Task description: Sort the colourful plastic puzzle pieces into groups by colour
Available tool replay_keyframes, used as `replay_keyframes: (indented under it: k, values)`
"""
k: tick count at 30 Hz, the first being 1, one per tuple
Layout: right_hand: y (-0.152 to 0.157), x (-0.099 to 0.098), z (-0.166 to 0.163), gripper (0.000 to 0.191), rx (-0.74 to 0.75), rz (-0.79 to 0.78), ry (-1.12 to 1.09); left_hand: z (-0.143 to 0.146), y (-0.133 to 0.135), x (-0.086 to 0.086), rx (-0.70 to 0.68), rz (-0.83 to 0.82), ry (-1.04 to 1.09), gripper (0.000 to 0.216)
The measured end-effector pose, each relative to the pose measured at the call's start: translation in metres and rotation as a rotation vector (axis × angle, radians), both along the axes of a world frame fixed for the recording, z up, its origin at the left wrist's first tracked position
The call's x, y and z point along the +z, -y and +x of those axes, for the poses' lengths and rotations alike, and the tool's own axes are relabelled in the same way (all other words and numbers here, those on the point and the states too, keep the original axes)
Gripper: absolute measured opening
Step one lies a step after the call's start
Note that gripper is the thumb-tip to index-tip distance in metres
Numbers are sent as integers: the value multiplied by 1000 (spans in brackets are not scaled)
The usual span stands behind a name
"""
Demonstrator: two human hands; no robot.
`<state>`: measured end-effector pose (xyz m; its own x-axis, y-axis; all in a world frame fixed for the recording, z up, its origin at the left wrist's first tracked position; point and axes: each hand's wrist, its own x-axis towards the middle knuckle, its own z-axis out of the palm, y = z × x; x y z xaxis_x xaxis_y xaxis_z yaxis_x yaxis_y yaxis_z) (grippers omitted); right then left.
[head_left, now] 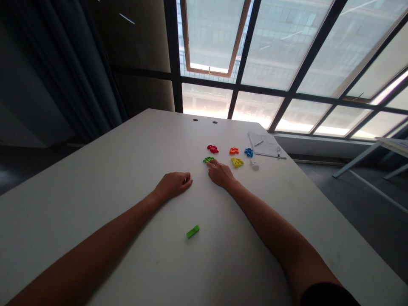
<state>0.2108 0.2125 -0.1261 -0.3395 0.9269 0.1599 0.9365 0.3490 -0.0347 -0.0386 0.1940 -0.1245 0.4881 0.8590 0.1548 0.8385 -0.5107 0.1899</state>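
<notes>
My right hand (220, 173) reaches forward on the white table (95, 191), its fingertips touching a small pile of green bricks (208, 160); the fingers are bunched together. My left hand (174, 184) rests on the table beside it, fingers curled loosely under, with nothing showing in it. Beyond lie small piles of red bricks (212, 148), orange bricks (233, 151), blue bricks (249, 152), yellow bricks (237, 162) and white bricks (254, 165). A single green brick (193, 231) lies alone between my forearms.
A sheet of paper (265, 144) with a pen (278, 152) on it lies at the table's far right corner. Two cable holes (205, 121) sit near the far edge. Large windows stand behind; another table (392, 144) is at the right.
</notes>
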Motion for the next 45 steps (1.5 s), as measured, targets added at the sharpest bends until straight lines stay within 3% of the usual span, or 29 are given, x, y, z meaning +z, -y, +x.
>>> replay_keyframes:
  k: [18,25,30,35,39,45]
  values:
    - [11,1,0,49,5,40,-60,0,1,2,1,-10,15,35]
    - [74,-10,14,33,490,77,-215,-1,1,1,-4,-16,22,35]
    - [115,-4,1,29,827,69,-345,-1,1,1,-8,-11,26,36]
    - [130,3,-19,25,1004,46,-321,-2,3,2,-11,-4,42,36]
    - [122,0,-18,22,915,61,-255,-1,2,1,-1,-5,32,36]
    - [85,-6,2,23,513,62,-233,-2,0,-2,-8,-1,33,36]
